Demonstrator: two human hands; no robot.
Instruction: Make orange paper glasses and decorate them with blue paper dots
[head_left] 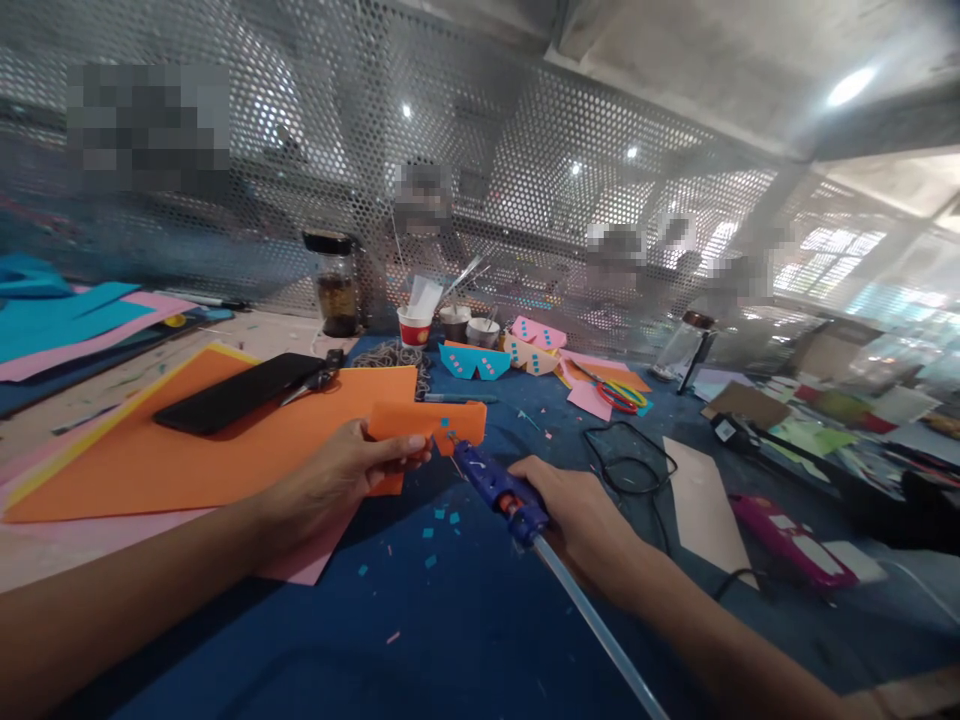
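Note:
My left hand pinches an orange paper mask by its left part, holding it above the blue table. Two small blue squares show on the mask's face. My right hand grips a blue hot glue gun, its nozzle at the mask near those squares; whether it touches is unclear. A long clear glue stick sticks out of the gun's back toward me. Below, several loose blue paper squares lie on the table.
Orange sheets lie at left under a black phone and small scissors. Behind stand finished-looking blue and pink masks, paper cups and a jar. Scissors, a black cable and a magenta device are at right.

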